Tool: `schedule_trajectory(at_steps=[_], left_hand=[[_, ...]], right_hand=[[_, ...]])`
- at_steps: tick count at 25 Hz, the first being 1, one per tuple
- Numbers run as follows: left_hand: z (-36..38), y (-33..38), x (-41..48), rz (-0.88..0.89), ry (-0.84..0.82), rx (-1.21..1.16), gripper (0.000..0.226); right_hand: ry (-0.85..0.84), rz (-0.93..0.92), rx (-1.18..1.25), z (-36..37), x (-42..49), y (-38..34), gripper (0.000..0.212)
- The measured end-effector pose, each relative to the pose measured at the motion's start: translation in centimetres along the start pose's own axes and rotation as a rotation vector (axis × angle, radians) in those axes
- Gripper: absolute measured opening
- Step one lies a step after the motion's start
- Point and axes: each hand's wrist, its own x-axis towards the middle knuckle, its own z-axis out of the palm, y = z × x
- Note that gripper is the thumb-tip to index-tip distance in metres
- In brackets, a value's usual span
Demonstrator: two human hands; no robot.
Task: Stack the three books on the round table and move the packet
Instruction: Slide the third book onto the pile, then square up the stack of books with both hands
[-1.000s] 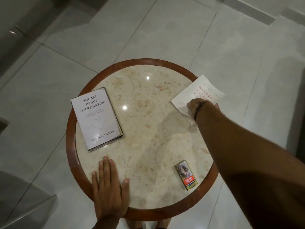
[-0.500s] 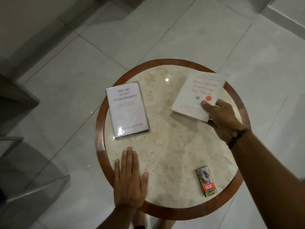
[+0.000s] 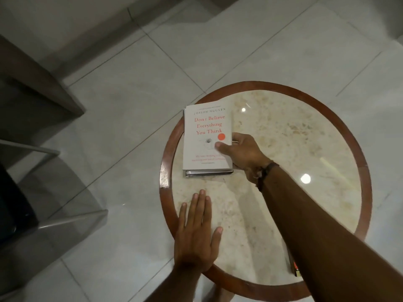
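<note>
R hand (image 3: 242,154) reaching fwd, thumb atop white book (image 3: 206,136), gripping it. L hand (image 3: 196,232) flat, fingers straight, on surface (image 3: 283,149). 2 books stacked; 1 packet (image 3: 296,269), mostly hidden.

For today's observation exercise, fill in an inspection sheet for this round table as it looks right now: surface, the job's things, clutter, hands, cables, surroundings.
Surface: round table with a marble-look top and a wooden rim.
Job's things: white book lies on top of a second book, only its edge showing; no third book is visible; packet at the near rim, mostly hidden by the right forearm.
Clutter: nothing seen.
Hands: right hand grips the white book's right edge, thumb on the cover; left hand rests flat on the table.
Cables: nothing seen.
Surroundings: tiled floor; chair at left.
</note>
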Motion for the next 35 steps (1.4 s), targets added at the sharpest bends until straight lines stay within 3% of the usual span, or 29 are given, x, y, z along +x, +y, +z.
schedule_trajectory(at_steps=[7,10,13,15,17,19,21,24,29,33,35], left_hand=[[2.1,-0.3,-0.3,-0.013,0.081,-0.054,0.081],[1.8,-0.3,-0.1,-0.007,0.018,0.010,0.083],[0.1,0.0,0.3,0.001,-0.011,-0.017,0.078],[-1.4,0.4,0.5,-0.018,0.060,-0.181,0.073],[-3.9,0.6,2.4,-0.160,0.162,-0.372,0.072],[-6.7,0.2,6.7,-0.416,0.206,-0.442,0.072],[-9.0,-0.4,12.5,-0.618,0.128,-0.419,0.071],[-10.1,0.3,18.4,-0.748,-0.066,-0.423,0.062],[-9.3,1.6,20.1,-0.827,-0.069,-0.501,0.053],[-10.6,-1.2,21.0,-0.791,-0.118,-0.768,0.040],[-11.9,-2.3,20.9,-0.736,-0.201,-0.951,0.027]], right_hand=[[0.266,-0.045,-0.500,1.0,1.3,1.6,0.043],[0.334,-0.060,-0.606,1.1,1.3,1.9,0.052],[0.328,-0.040,-0.619,1.2,1.1,1.9,0.057],[0.328,-0.042,-0.582,1.0,1.2,1.6,0.063],[0.338,-0.021,-0.476,0.7,1.7,1.0,0.072],[0.314,0.019,-0.404,0.4,2.3,0.2,0.063],[0.281,0.040,-0.399,0.6,2.8,-0.4,0.039],[0.272,0.043,-0.445,1.5,3.6,-0.3,0.031],[0.353,0.002,-0.598,2.6,4.2,0.3,0.043],[0.302,-0.027,-0.499,2.0,4.4,1.1,0.048],[0.273,-0.032,-0.386,1.4,4.0,1.2,0.064]])
